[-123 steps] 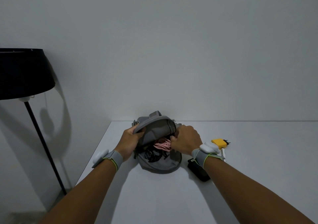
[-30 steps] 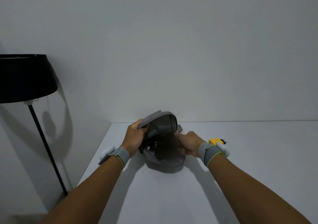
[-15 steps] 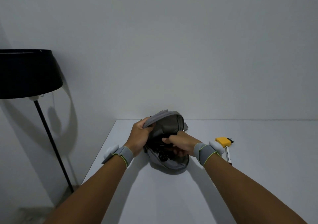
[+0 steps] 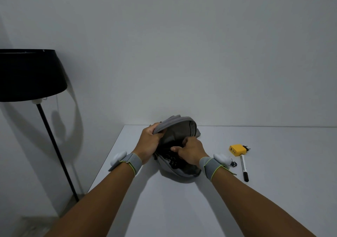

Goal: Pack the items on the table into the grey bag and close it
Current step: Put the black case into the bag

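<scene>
Head view: the grey bag point(image 4: 179, 145) sits at the far left part of the white worktop point(image 4: 182, 209), near the wall, its mouth open toward the person. The left hand point(image 4: 150, 143) grips the upper flap, fingers curled over its edge, and holds it lifted. The right hand point(image 4: 190, 152) is at the mouth with its fingers curled down into the opening; whether they pinch something inside or only press on the contents cannot be told, since the fingertips are hidden. Dark cable point(image 4: 171, 159) shows inside, near the lower lip.

Outside the bag, to the right, lie a yellow charger point(image 4: 237, 150) and, just nearer, a pen point(image 4: 244, 168) pointing toward the person. A small dark item point(image 4: 233, 164) peeks out beside the right wristband point(image 4: 212, 166); what it is cannot be told. A black lamp point(image 4: 31, 74) stands left of the worktop.

The step in hand appears to be settling the contents deep in the bag. To do it well, the left hand should hold the flap high and wide so the mouth stays open, while the right pushes the cable down and toward the back, leaving room near the front for the charger and pen. Loops of cable left across the lip would likely snag the closure, so they should be tucked below the edge before the right hand comes out.
</scene>
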Demonstrator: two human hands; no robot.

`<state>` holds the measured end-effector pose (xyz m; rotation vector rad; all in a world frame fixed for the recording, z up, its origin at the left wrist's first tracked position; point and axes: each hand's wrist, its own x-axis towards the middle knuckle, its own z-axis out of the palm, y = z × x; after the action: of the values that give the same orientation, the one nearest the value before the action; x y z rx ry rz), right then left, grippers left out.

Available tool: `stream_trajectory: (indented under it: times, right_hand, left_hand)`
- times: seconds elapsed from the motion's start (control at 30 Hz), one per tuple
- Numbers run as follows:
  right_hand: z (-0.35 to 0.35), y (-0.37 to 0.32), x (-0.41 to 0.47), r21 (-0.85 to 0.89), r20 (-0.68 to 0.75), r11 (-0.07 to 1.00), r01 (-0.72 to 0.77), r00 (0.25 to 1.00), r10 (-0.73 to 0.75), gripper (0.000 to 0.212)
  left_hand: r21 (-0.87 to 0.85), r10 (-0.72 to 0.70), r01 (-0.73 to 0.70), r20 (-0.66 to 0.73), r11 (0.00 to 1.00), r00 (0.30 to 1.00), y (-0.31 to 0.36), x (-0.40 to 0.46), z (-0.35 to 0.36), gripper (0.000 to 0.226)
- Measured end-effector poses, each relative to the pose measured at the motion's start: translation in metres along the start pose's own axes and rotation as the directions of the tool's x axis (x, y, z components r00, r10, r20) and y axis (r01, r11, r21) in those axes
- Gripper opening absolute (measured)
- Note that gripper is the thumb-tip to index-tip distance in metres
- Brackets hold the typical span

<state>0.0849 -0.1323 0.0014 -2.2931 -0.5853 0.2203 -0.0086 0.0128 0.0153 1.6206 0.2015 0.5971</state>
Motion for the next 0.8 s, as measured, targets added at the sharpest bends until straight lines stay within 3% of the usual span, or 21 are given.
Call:
stream_trajectory:
  times: [0.4,0.6,0.8]
  right_hand:
    - [0.029,-0.005,0.004,-0.196,0.113,0.973,0.122,0.988,-0.101,0.031]
    - [0.035,-0.008,0.0,-0.218,0.01,0.969,0.115,0.993,-0.116,0.029]
    - [0.045,-0.006,-0.003,-0.123,-0.17,0.99,0.07,0.981,-0.09,0.035]
  left_hand:
    - [-0.033,0.003,-0.001,0.039,0.999,0.999,-0.009,-0.001,-0.011,0.033]
    - [-0.042,-0.019,0.022,0.051,0.999,0.998,-0.016,0.001,-0.019,0.037]
    - [-0.101,-0.05,0.05,0.003,0.994,0.999,-0.022,0.0,-0.021,0.033]
